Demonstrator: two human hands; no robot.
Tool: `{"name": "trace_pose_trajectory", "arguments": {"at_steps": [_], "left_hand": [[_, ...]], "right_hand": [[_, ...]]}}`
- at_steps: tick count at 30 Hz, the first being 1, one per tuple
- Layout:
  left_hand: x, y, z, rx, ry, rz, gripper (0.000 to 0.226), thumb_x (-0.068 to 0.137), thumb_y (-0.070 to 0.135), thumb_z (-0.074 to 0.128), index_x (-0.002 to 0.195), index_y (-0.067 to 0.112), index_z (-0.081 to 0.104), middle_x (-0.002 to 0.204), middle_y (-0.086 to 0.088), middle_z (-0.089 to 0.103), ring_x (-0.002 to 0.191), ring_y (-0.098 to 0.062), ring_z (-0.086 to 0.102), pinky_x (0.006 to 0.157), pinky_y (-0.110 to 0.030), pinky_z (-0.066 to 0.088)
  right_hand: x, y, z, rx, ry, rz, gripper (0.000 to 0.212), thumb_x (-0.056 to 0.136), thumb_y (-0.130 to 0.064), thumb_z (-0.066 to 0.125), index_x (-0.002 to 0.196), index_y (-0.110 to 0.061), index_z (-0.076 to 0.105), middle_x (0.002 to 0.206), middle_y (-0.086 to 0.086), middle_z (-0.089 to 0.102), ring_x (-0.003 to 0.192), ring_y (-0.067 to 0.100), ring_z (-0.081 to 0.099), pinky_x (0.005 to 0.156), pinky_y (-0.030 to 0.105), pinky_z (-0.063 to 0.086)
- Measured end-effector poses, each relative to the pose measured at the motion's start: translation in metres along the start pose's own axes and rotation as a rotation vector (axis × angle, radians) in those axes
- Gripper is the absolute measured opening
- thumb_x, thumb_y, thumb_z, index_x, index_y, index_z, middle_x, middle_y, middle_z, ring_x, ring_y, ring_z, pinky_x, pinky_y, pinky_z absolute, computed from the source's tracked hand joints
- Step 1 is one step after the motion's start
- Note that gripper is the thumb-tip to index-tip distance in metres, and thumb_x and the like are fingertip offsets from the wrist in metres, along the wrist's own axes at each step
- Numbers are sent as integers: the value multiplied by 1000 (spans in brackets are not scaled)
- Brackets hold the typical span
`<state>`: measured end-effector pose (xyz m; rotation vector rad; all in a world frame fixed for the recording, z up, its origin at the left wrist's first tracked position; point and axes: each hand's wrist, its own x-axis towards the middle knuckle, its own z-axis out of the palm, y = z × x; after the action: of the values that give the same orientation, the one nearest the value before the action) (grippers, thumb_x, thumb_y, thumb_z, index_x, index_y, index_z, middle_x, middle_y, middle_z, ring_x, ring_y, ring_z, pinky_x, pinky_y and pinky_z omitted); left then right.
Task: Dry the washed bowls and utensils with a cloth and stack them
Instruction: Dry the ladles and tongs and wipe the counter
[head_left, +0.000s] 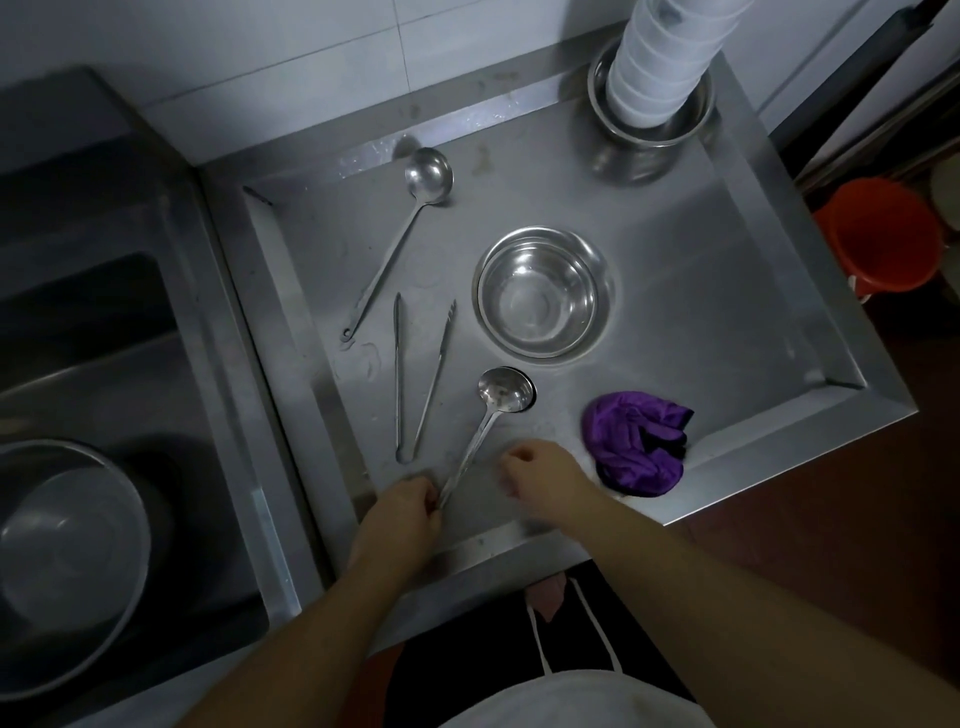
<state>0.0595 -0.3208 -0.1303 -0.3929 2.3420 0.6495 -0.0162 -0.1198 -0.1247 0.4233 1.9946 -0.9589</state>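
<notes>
Surface: we work at a shallow steel tray-top counter (753, 322) below a tiled wall.
Left hand (402, 512): we pinch the handle end of the near ladle (491, 415), its bowl lying on the counter.
Right hand (540, 480): loosely curled, grasping nothing, just right of that handle.
Cloth: the purple cloth (634, 441) lies crumpled beside our right hand.
Nearby: tongs (418, 382), steel bowl (540, 293), far ladle (402, 234).
Back corner: white bowls (665, 57) stacked in a steel pot (647, 137).
</notes>
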Motion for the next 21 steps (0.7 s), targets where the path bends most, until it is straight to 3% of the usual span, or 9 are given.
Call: {"name": "trace_pose_trajectory", "arguments": {"at_steps": [3,6,12,15,17,21], "left_hand": [[1,5,3,-24,27,-22,14,97,29,62,105,23,71,109,-4,75,102,-28,70,85,-37,56],[2,6,7,-54,37,-45,18,99,26,60,111,21,74,115,-4,76,109,-27,69,91,-37,55],[-4,3,7,-186,-29,-61,13,98,26,67,105,23,77,103,5,78,98,-17,71,79,-26,49],[-9,7,0,-268,-85,-53,7,96,27,71,92,32,73,86,17,71,83,-4,68,70,-18,45],[-13,11,-7,-303,-117,-52,12,97,27,70,90,36,71,83,19,71,78,3,65,74,-22,50],[-21,32,-19,-340,-136,-54,8,97,28,69,99,30,76,88,13,75,79,-1,68,80,-29,56]], "right_hand": [[5,-16,20,74,12,41,24,94,-17,58,88,-6,79,90,14,79,93,34,75,87,46,61],[8,-23,37,191,15,80,24,93,-16,61,84,-2,77,87,20,78,92,40,75,87,54,62],[13,-17,40,247,38,168,26,92,-25,61,97,-4,76,104,20,78,103,40,74,93,54,61],[10,-17,39,288,70,160,20,93,-24,68,86,-8,78,92,19,78,94,38,76,89,53,62],[6,-17,36,394,47,170,18,96,-16,70,80,-9,74,84,17,76,81,32,76,85,49,65],[1,-17,17,521,4,116,26,99,-4,66,73,-8,72,66,6,70,61,17,67,66,31,62]]}}
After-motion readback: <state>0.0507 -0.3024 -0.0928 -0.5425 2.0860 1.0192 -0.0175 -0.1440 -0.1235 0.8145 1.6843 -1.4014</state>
